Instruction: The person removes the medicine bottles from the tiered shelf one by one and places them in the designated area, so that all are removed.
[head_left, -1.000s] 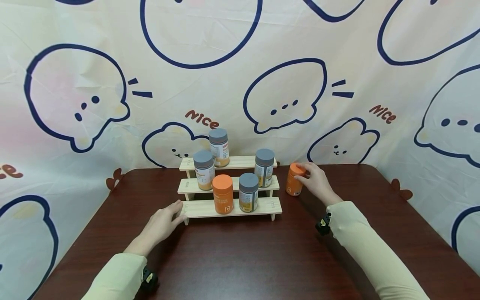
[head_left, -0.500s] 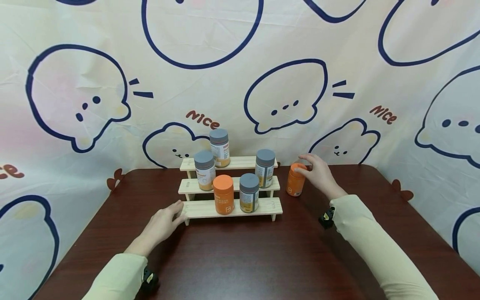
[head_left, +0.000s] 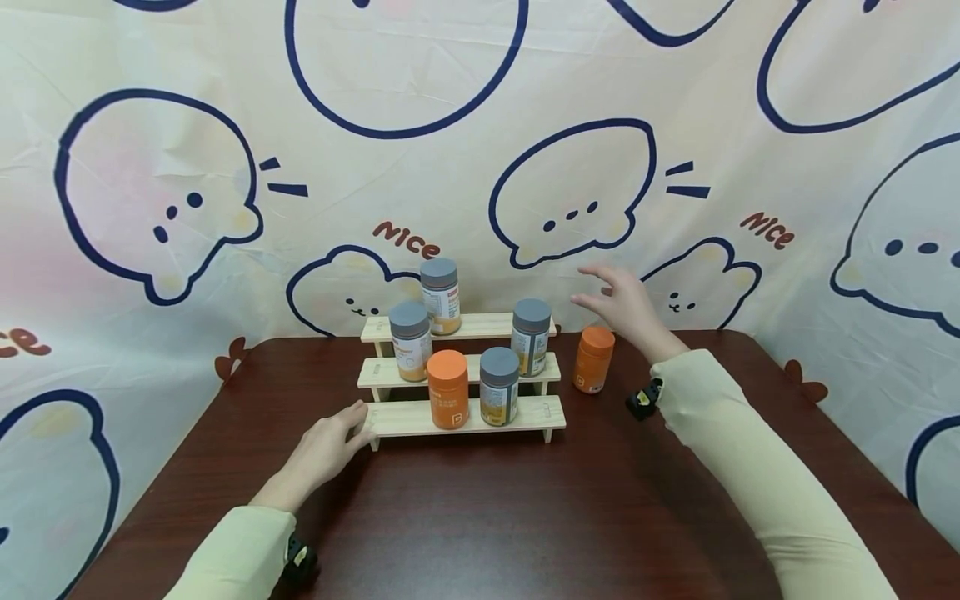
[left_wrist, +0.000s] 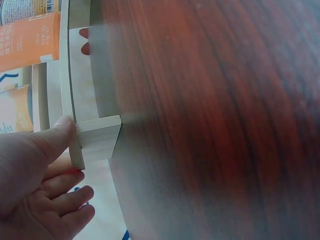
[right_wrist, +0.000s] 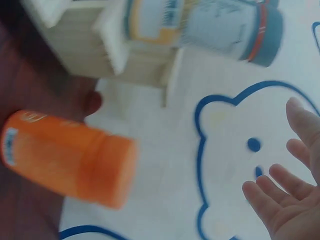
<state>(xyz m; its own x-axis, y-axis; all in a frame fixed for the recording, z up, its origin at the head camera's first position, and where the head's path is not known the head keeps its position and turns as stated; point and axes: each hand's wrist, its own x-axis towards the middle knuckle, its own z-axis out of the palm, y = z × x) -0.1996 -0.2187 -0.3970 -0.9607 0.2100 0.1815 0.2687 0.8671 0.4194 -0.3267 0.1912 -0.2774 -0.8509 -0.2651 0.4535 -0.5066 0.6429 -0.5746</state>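
In the head view, a pale three-step wooden display rack (head_left: 401, 419) stands mid-table. My left hand (head_left: 322, 454) holds the left end of its lowest step; the left wrist view shows the thumb (left_wrist: 57, 137) on the board and fingers curled around its end. An orange bottle (head_left: 593, 362) stands upright on the table to the rack's right. Above it, apart from it, my right hand (head_left: 626, 307) is in the air, fingers spread and holding nothing. On the lowest step sit an orange bottle (head_left: 448, 393) and a grey-lidded bottle (head_left: 499, 387).
Two grey-lidded bottles, one left (head_left: 411, 343) and one right (head_left: 531, 340), occupy the middle step. Another grey-lidded bottle (head_left: 441, 298) stands at the left of the top step. A patterned cloth backdrop (head_left: 420, 183) rises behind the dark wood table (head_left: 480, 517).
My right hand has let go of the orange bottle on the table and moved up and slightly left. That bottle stays where it stood. My left hand has kept its place on the rack.
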